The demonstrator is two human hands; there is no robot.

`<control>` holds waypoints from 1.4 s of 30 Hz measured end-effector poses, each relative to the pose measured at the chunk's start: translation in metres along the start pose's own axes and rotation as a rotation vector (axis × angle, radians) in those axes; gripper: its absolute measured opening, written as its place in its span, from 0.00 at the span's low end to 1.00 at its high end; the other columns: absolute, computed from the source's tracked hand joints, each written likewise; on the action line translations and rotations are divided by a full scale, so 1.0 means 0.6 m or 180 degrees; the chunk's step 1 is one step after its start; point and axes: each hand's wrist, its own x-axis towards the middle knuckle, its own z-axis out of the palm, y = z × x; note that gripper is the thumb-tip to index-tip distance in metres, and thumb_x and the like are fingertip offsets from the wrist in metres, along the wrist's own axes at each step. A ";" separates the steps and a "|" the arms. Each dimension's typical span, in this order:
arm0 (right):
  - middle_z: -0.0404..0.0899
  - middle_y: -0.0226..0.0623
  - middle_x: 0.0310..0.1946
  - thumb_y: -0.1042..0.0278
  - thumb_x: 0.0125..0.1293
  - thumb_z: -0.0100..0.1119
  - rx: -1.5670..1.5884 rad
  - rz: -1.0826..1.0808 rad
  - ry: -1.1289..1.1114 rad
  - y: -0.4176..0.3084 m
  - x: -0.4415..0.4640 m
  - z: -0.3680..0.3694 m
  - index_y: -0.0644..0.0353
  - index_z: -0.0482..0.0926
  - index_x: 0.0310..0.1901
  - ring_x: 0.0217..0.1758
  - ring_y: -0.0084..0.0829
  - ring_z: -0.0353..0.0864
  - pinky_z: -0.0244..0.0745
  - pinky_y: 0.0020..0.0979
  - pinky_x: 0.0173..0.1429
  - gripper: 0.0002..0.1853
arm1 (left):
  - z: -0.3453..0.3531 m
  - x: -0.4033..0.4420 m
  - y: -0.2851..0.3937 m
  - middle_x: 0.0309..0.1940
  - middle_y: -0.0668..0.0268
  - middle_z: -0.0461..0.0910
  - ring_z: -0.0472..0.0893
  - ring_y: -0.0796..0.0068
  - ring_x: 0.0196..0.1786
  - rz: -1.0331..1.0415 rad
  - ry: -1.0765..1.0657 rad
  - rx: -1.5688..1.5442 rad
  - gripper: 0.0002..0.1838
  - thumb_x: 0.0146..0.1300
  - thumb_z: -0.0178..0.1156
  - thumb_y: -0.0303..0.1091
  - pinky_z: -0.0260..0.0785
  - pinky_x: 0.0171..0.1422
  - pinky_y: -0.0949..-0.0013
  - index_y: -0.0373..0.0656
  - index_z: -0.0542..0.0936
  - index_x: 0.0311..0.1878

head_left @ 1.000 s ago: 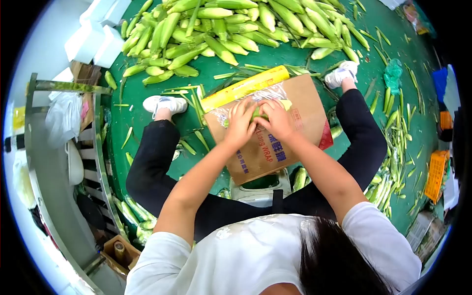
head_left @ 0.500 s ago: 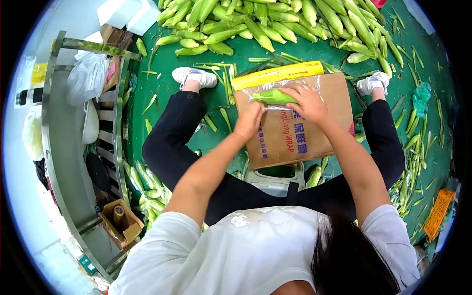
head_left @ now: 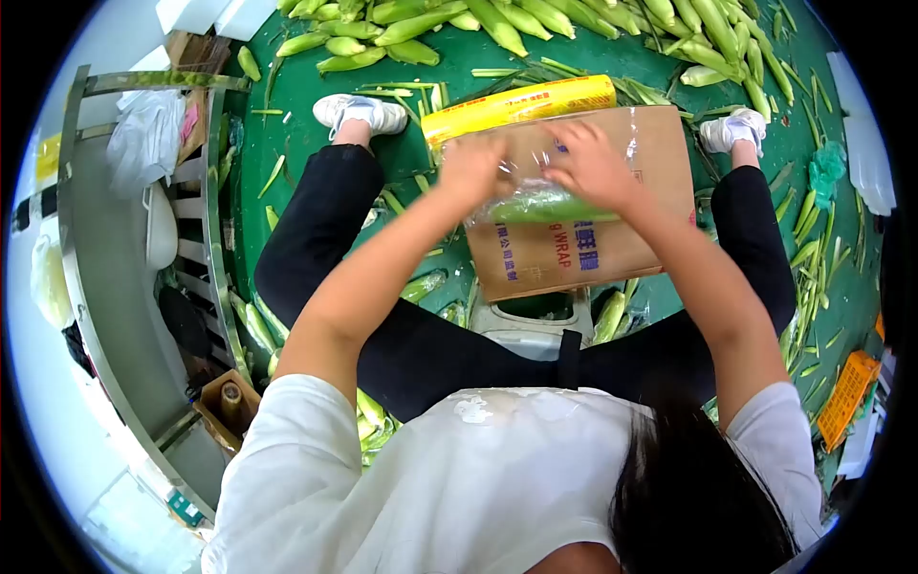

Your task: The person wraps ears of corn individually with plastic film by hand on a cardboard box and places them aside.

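An ear of corn (head_left: pixel 547 207) in its green husk lies across a cardboard box (head_left: pixel 535 266) between my knees. Clear plastic wrap (head_left: pixel 512 188) covers part of the corn and shines at its left end. My left hand (head_left: pixel 475 170), smeared by motion, has its fingers pinched at the film above the corn's left end. On the other side, my right hand (head_left: pixel 591 170) is curled over the film, thumb and fingers drawn together, above the corn's right part. Beyond both hands, a long yellow wrap box (head_left: pixel 521 107) lies along the cardboard's far edge.
A heap of corn (head_left: pixel 497 24) covers the far green floor (head_left: pixel 287 86). Wrapped ears and a grey stool (head_left: pixel 531 320) are close to me. A metal rack (head_left: pixel 215 239) stands at left; husk scraps and an orange crate (head_left: pixel 847 400) are at right.
My left hand has moved up and leftward from the corn's end. My right hand has come off the corn's top. The corn now lies nearer me, with film over it.
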 end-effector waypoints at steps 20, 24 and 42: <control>0.86 0.48 0.49 0.39 0.41 0.72 0.1295 0.0260 -0.3434 -0.053 0.060 -0.012 0.57 0.84 0.57 0.52 0.44 0.85 0.79 0.41 0.56 0.41 | 0.118 0.155 0.099 0.82 0.76 0.52 0.53 0.64 0.83 0.2121 0.0041 0.0242 0.28 0.72 0.51 0.51 0.43 0.82 0.38 0.74 0.66 0.75; 0.86 0.48 0.51 0.39 0.48 0.72 0.2138 -0.0211 -0.4372 -0.118 -0.018 -0.003 0.55 0.84 0.57 0.53 0.44 0.84 0.76 0.40 0.60 0.38 | 0.111 0.127 0.120 0.81 0.74 0.54 0.53 0.66 0.83 0.2238 -0.0033 -0.0260 0.28 0.71 0.53 0.50 0.43 0.82 0.40 0.70 0.68 0.75; 0.82 0.45 0.46 0.47 0.70 0.59 0.6602 0.3630 -0.0373 -0.151 -0.236 -0.242 0.65 0.72 0.60 0.43 0.40 0.86 0.84 0.39 0.50 0.29 | -0.042 -0.189 0.293 0.58 0.59 0.78 0.79 0.57 0.59 0.1019 -0.0255 -0.1088 0.25 0.53 0.63 0.30 0.68 0.66 0.54 0.50 0.81 0.58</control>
